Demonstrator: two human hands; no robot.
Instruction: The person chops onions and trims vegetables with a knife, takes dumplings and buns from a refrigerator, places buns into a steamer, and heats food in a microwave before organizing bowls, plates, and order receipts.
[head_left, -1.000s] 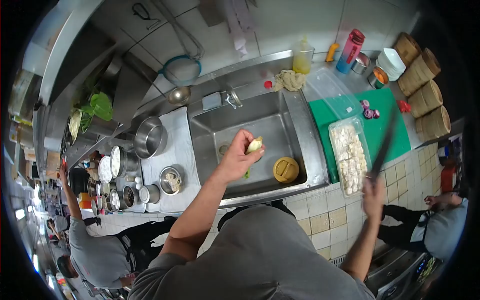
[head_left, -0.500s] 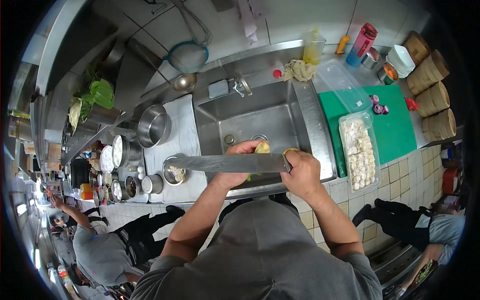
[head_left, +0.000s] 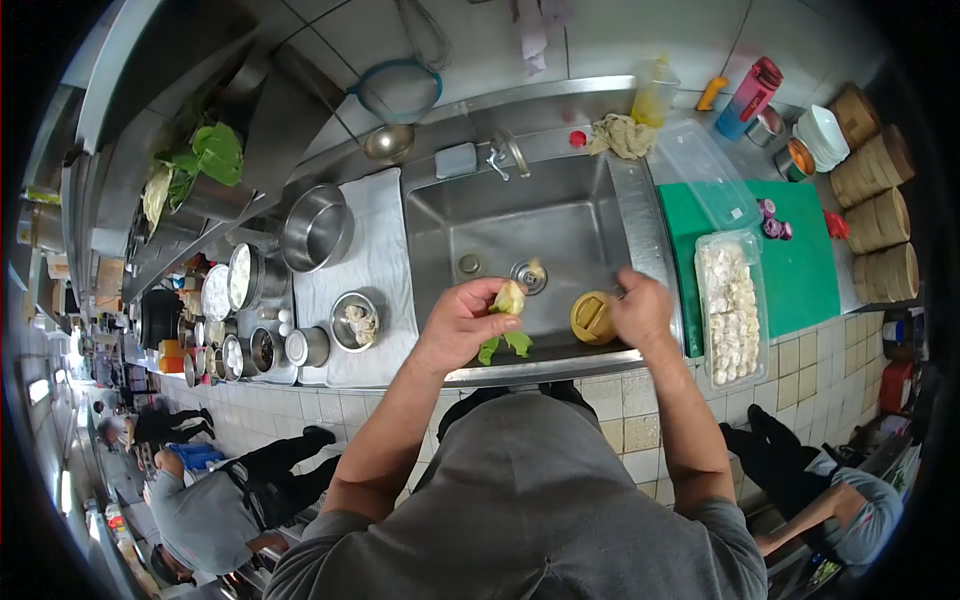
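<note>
My left hand (head_left: 468, 325) is closed around a pale yellow-green vegetable piece (head_left: 509, 297) above the front of the sink (head_left: 520, 225). Bright green leaf pieces (head_left: 505, 346) show just below its fingers. My right hand (head_left: 642, 312) is at the sink's right side, blurred by motion with its fingers curled in. No knife blade can be made out there now. Beside its fingers, a round gold lid-like object (head_left: 593, 318) shows over the sink. A small pale scrap (head_left: 537, 270) appears near the drain (head_left: 528, 277).
Left of the sink, a steel bowl with pale pieces (head_left: 354, 322) and a larger bowl (head_left: 317, 228) stand on a white cloth (head_left: 372, 270). To the right, a tub of dumplings (head_left: 729, 310) overlaps a green board (head_left: 800, 255). Two co-workers (head_left: 205, 510) (head_left: 865, 510) stand behind.
The wide knife blade that lay across in front of both hands is out of sight. My right hand has moved right and up, uncovering the gold object. My left hand keeps the vegetable piece.
</note>
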